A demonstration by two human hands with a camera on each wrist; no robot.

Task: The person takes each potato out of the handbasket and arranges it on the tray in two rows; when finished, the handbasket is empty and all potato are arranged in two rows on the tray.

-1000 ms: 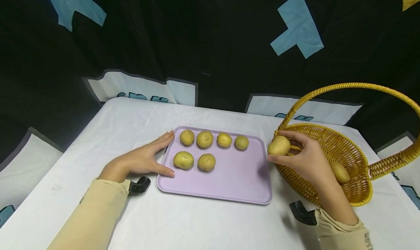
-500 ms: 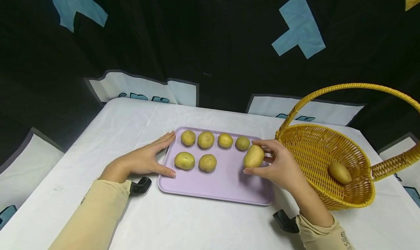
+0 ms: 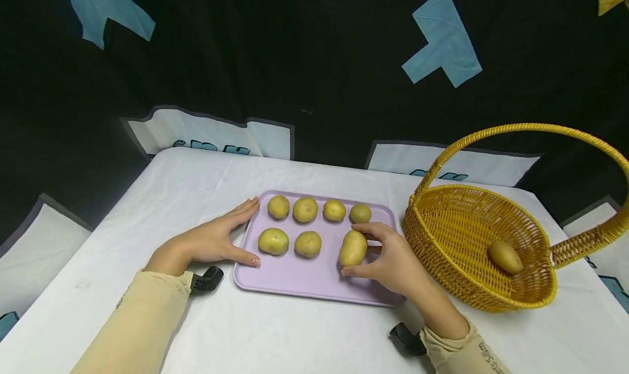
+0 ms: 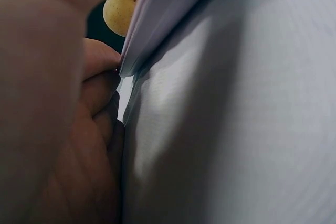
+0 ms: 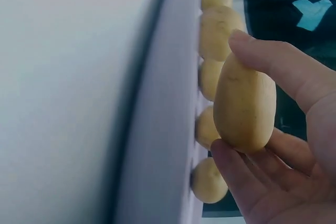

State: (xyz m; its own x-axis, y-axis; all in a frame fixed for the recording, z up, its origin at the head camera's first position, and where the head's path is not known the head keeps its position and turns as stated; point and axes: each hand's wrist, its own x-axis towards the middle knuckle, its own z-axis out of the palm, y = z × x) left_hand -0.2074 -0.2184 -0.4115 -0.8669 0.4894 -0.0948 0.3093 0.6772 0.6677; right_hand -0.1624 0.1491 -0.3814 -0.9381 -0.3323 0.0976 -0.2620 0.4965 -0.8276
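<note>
My right hand pinches an oblong potato between thumb and fingertips, over the right half of a lilac tray. In the right wrist view the held potato stands lengthwise between thumb and fingers, close above the tray. Several potatoes make a back row on the tray, ending in a small greenish potato. Two more, a larger potato and a rounder potato, sit in front of them. My left hand rests at the tray's left edge, thumb and fingers spread straight along the rim.
A yellow wicker basket with a tall arched handle stands right of the tray. One potato lies inside it. White cloth covers the table, and a dark patterned curtain hangs behind.
My right hand has carried the potato left from the basket's near rim to over the tray, beside the front row. My left hand has stayed at the tray's edge.
</note>
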